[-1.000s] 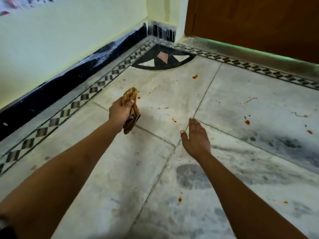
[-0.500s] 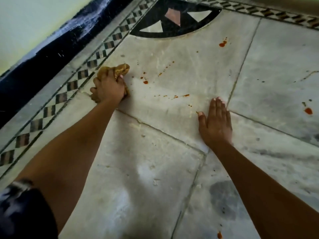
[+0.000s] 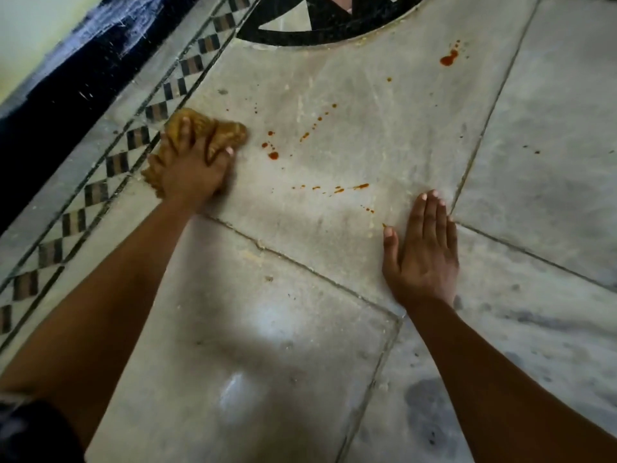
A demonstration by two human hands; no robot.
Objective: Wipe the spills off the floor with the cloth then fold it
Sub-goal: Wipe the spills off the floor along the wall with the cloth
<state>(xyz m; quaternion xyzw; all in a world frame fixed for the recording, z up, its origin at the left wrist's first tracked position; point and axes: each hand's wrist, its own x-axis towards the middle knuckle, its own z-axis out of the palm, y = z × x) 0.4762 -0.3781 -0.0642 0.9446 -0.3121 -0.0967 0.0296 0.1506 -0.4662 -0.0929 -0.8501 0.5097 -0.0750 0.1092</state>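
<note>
1. A person's left hand [image 3: 193,172] presses a bunched mustard-yellow cloth [image 3: 213,132] onto the marble floor [image 3: 267,329], fingers clamped over it, beside the checkered border [image 3: 120,162] that runs along that hand's outer side.

2. The right hand [image 3: 422,255] lies flat and spread on the floor, empty, well apart from the left and apparently bracing the body.

3. The wiping looks barely begun: a cluster of orange-red drops [image 3: 272,150] sits just beside the cloth on its inner side, untouched, and a thin trail of splashes [image 3: 337,188] stretches between the two hands.

4. A larger blot [image 3: 449,59] lies far ahead of the right hand, near the black inlay [image 3: 334,25], with small specks [image 3: 531,149] on the next slab; all of it remains to be cleaned, and the folding has not started.

5. Compared with half a second earlier, the cloth has slid slightly inward toward the nearest drops, the right hand has kept its place, and the camera has dipped closer to the floor; a second ago the cloth hung in the air, clear of the marble.
</note>
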